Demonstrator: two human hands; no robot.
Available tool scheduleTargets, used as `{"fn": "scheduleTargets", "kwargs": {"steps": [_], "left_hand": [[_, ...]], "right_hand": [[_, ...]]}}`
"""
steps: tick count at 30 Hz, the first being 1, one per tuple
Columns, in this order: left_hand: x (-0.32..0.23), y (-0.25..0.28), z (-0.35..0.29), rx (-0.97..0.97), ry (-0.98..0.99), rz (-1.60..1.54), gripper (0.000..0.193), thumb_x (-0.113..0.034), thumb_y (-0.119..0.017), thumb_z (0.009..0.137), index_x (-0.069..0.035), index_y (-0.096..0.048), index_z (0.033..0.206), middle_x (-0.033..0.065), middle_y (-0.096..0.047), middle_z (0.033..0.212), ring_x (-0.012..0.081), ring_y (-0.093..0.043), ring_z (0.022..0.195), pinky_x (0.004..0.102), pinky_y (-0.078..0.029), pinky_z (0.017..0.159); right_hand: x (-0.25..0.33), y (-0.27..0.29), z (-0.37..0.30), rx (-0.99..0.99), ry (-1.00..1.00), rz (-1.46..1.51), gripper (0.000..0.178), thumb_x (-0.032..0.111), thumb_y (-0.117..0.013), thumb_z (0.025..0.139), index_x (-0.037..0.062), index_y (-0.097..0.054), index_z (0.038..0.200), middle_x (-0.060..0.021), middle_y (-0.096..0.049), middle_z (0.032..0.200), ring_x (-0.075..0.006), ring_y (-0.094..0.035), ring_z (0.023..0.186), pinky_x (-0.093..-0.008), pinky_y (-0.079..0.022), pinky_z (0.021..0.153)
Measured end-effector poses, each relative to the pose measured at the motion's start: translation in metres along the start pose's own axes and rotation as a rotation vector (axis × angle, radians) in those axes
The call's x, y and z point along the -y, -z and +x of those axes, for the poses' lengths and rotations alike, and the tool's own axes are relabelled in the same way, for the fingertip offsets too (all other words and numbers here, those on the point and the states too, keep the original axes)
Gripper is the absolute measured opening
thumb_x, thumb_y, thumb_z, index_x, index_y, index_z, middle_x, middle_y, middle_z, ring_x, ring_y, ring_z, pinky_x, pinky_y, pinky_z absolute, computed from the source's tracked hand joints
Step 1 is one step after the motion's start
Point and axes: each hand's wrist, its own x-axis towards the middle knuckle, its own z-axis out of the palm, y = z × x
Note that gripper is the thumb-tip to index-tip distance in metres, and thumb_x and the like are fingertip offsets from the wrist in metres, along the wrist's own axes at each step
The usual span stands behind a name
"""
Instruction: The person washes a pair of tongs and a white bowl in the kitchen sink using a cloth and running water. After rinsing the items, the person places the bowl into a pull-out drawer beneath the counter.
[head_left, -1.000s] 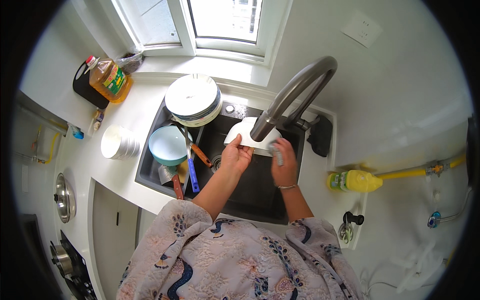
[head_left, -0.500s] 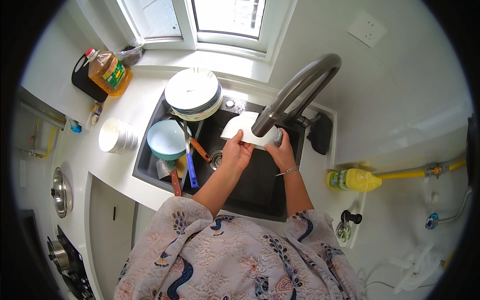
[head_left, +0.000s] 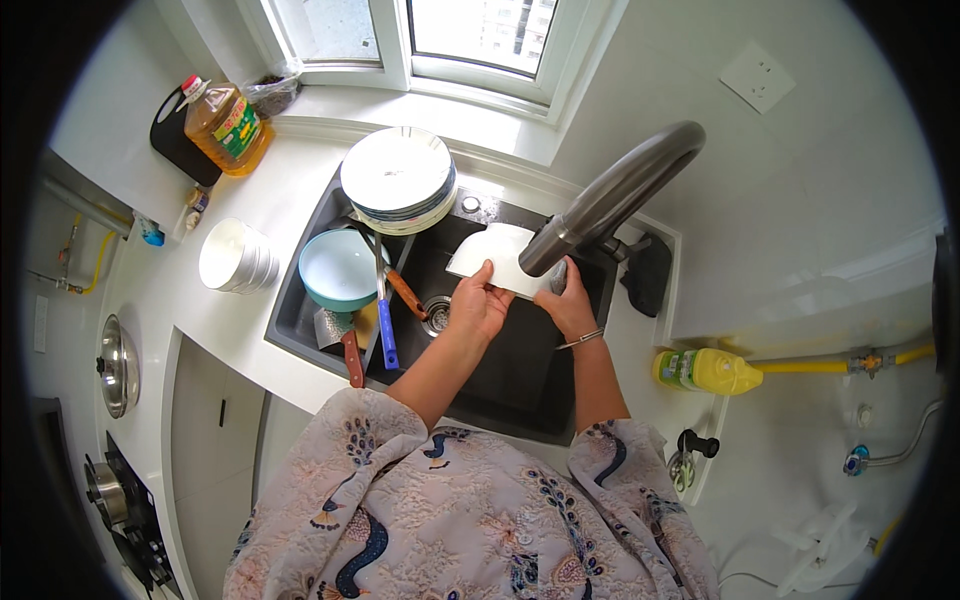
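Over the right basin of the dark sink (head_left: 510,385), a white bowl (head_left: 485,250) is held tipped on its side, under the faucet spout. My left hand (head_left: 482,304) grips its near edge, thumb on top. At the bowl's right end my right hand (head_left: 570,304) is closed on a small grey scouring pad (head_left: 558,272) pressed to the bowl. Its exact kind is hard to make out. The grey gooseneck faucet (head_left: 625,185) partly hides the bowl. I cannot see whether water is running.
A stack of plates (head_left: 397,168) stands at the sink's back left. The left basin holds a turquoise bowl (head_left: 343,270), a cleaver (head_left: 352,352) and long-handled utensils (head_left: 388,340). White bowls (head_left: 235,258) and an oil jug (head_left: 230,130) stand left; a yellow bottle (head_left: 710,370) lies right.
The view has shifted slightly, so the surroundings sit a little differently. Both hands keep hold of the bowl and pad in nearly the same place.
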Motion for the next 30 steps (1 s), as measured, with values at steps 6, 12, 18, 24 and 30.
{"fn": "scheduleTargets", "kwargs": {"steps": [6, 12, 18, 24, 30], "left_hand": [[-0.002, -0.004, -0.001, -0.006, -0.005, 0.015, 0.024, -0.012, -0.046, 0.094, 0.002, -0.046, 0.114, 0.0128, -0.057, 0.11, 0.0258, -0.059, 0.101, 0.0425, -0.05, 0.09], [-0.003, -0.001, 0.002, 0.011, -0.011, 0.013, 0.026, -0.012, -0.046, 0.094, 0.002, -0.046, 0.115, 0.013, -0.056, 0.111, 0.0266, -0.058, 0.103, 0.0436, -0.048, 0.091], [-0.002, -0.005, -0.001, -0.01, -0.005, 0.004, 0.025, -0.013, -0.046, 0.094, 0.001, -0.046, 0.115, 0.0129, -0.056, 0.111, 0.0264, -0.057, 0.103, 0.0435, -0.048, 0.091], [-0.005, -0.006, 0.002, -0.013, 0.016, -0.018, 0.024, -0.013, -0.046, 0.094, 0.0, -0.048, 0.114, 0.0114, -0.058, 0.109, 0.0242, -0.059, 0.1, 0.0424, -0.049, 0.09], [-0.012, -0.008, 0.006, -0.058, 0.058, -0.044, 0.024, -0.013, -0.047, 0.094, 0.0, -0.049, 0.115, 0.0114, -0.057, 0.112, 0.0255, -0.058, 0.103, 0.0431, -0.048, 0.092]], "right_hand": [[0.0, -0.003, 0.003, -0.004, 0.031, 0.018, 0.088, 0.021, -0.069, 0.062, -0.0062, -0.027, 0.134, -0.0217, -0.041, 0.131, -0.0292, -0.042, 0.123, -0.0342, -0.034, 0.101], [-0.01, -0.006, 0.008, 0.005, 0.056, 0.033, 0.089, 0.02, -0.07, 0.061, -0.0049, -0.027, 0.135, -0.0213, -0.04, 0.131, -0.0292, -0.04, 0.123, -0.0342, -0.033, 0.102], [-0.017, -0.003, 0.014, 0.04, 0.056, 0.069, 0.09, 0.02, -0.07, 0.061, -0.0037, -0.026, 0.136, -0.0218, -0.038, 0.133, -0.0293, -0.037, 0.126, -0.0347, -0.031, 0.104], [-0.009, -0.001, 0.012, -0.024, 0.124, 0.012, 0.075, 0.014, -0.064, 0.065, -0.0013, -0.036, 0.133, -0.0186, -0.048, 0.126, -0.0252, -0.048, 0.116, -0.0314, -0.037, 0.098], [-0.001, 0.003, 0.001, -0.189, 0.09, 0.282, 0.05, 0.006, -0.054, 0.076, -0.0008, -0.048, 0.125, -0.0089, -0.054, 0.123, -0.0161, -0.052, 0.109, -0.0273, -0.039, 0.093]]}}
